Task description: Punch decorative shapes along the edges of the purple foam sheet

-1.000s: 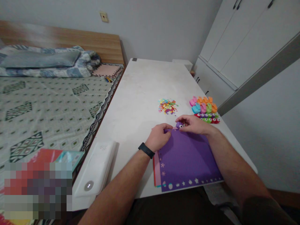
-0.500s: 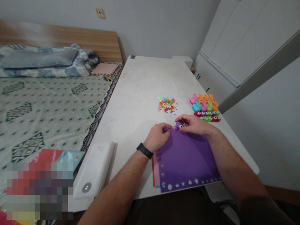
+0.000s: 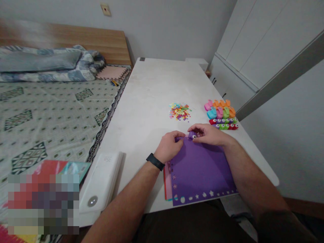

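Note:
A sheet of purple paper point(image 3: 202, 165) lies near the front of the table, with shapes such as stars and snowflakes cut along its left and bottom edges. Pink and red sheets show beneath its left side. My left hand point(image 3: 169, 145), with a dark band on the wrist, pinches the paper's top left corner. In my right hand point(image 3: 210, 134) is a small purple craft punch point(image 3: 191, 135) with a googly eye, held at the top edge of the sheet. My fingers partly cover the punch, so I cannot tell whether it is pressed down.
Beyond my hands lies a heap of colourful paper confetti point(image 3: 180, 112). Rows of small eyed punches point(image 3: 224, 126) and larger bright punches point(image 3: 220, 112) stand at the right edge of the white table point(image 3: 157, 84). A long white device point(image 3: 102, 180) rests at the left edge, beside a bed point(image 3: 58, 118).
The camera view has shifted slightly. Both hands keep nearly the same places on the paper and punch.

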A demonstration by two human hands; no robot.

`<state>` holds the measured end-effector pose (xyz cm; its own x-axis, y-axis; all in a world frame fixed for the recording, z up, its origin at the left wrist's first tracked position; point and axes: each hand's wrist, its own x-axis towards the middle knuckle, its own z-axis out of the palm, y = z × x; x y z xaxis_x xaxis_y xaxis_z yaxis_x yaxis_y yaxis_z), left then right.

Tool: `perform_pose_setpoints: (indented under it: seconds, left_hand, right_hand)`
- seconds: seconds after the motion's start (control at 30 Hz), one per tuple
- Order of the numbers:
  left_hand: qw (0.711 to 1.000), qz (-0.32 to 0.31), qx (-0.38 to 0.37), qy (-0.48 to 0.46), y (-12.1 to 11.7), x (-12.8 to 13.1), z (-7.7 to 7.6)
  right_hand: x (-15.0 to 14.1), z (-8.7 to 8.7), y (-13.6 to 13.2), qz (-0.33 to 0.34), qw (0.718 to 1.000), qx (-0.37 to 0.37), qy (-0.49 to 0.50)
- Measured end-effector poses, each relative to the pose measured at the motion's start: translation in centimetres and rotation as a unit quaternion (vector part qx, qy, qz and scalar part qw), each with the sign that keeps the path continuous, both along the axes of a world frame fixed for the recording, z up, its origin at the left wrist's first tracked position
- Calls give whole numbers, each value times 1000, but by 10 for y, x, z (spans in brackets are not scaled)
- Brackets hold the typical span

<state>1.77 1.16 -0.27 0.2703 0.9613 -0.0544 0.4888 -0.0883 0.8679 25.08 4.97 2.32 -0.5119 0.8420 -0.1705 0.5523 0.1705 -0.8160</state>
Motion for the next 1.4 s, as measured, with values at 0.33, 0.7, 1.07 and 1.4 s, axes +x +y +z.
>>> perform_pose_setpoints:
  seconds: [0.33, 0.7, 1.07, 1.4]
  left_hand:
    - [1000, 2, 11, 2, -1, 1, 2]
    - [1000, 1, 7, -5, -1, 1, -1]
    - [1000, -3, 14, -9, -1, 1, 0]
    - [1000, -1, 15, -13, -1, 1, -1]
  right_hand:
    - [-2, 7, -4, 40, 999, -26, 0]
    - [1, 3, -3, 80, 997, -19, 5]
    - [4, 1, 0, 84, 996, -1, -34]
    - [6, -2, 2, 92, 996, -16, -14]
